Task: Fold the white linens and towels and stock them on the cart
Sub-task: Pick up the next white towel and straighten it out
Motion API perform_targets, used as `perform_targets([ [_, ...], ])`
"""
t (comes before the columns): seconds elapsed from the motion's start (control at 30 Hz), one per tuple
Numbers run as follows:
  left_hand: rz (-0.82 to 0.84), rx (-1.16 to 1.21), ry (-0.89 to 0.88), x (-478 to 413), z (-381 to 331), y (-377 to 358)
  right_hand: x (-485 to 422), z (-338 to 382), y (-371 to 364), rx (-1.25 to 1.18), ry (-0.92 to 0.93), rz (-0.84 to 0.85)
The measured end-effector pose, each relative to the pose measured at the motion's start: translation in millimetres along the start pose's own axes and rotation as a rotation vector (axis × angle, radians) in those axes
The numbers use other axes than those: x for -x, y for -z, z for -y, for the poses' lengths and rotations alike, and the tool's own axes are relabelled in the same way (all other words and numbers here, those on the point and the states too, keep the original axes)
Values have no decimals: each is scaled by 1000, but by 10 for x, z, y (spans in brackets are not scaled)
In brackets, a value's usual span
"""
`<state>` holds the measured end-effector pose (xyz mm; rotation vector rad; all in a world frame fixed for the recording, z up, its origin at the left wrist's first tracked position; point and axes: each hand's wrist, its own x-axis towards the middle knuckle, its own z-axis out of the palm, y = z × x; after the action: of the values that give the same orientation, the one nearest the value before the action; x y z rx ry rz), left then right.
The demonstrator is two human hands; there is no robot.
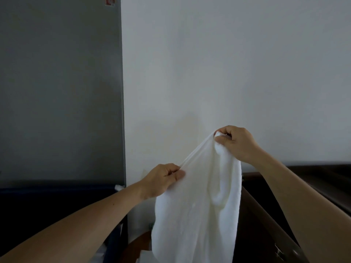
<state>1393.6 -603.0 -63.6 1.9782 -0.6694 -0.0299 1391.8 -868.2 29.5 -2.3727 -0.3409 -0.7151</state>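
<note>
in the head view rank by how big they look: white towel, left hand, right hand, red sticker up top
1. white towel
2. left hand and right hand: about alike, not ranked
3. red sticker, cut by the frame edge

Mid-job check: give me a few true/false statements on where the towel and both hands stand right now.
1. The left hand pinches an edge of the white towel. True.
2. The right hand holds nothing. False: its grip is closed on the towel's upper end.
3. The right hand is higher than the left hand. True.
4. The towel lies folded flat on a surface. False: it hangs unfolded in the air, in front of the white wall.
</note>
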Motion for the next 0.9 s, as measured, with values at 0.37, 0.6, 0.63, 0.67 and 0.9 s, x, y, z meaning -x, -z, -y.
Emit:
perform_targets([
  [0.37, -63, -188, 59, 86, 396, 202, -110, -234, 331, 101, -197, -272],
  [0.6, -94, -340, 133, 165, 638, 410, -116, -376, 420, 159, -250, -339],
  [0.63, -105, -356, 144, 175, 665, 443, -110, -389, 420, 173, -256, -346],
  [0.67, -119, -362, 156, 187, 689, 476, -104, -399, 419, 185, -261, -353],
  [0.9, -295, -250, 213, 218, 743, 620, -62, -438, 329, 226, -265, -333],
])
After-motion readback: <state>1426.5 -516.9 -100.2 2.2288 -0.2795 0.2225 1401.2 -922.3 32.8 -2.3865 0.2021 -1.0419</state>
